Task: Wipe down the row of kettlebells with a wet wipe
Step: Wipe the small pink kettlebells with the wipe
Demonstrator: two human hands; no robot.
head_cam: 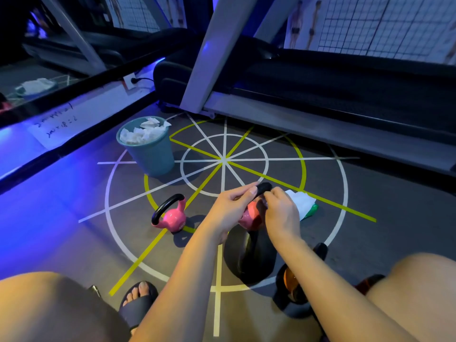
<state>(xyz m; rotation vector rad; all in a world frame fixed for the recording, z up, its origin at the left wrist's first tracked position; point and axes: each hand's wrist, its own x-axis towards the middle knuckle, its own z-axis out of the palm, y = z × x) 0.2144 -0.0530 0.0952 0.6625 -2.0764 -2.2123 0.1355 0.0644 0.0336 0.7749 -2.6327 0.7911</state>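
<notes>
A grey floor (320,243) is seen, marked with white and yellow lines in a wheel. A bin (150,154) stuffed with crumpled wipes is stood on it at the left. A pink kettlebell (171,214), a second pink kettlebell (250,217) and a black kettlebell (256,257) are set nearer, with a pack of wipes (303,203) laid just beside the second.

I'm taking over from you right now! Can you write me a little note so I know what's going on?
The left grip holds the black handle of the middle pink kettlebell; the right grip curls round it too.
The white wipe shows just beyond the right grip, over a green pack; held or not, cannot tell.
The second pink kettlebell stands left; black kettlebell and orange kettlebell nearer you.
The bin holds used wipes.
Cannot see which bells are clean; finish this one, then probably wipe the rest.
</notes>
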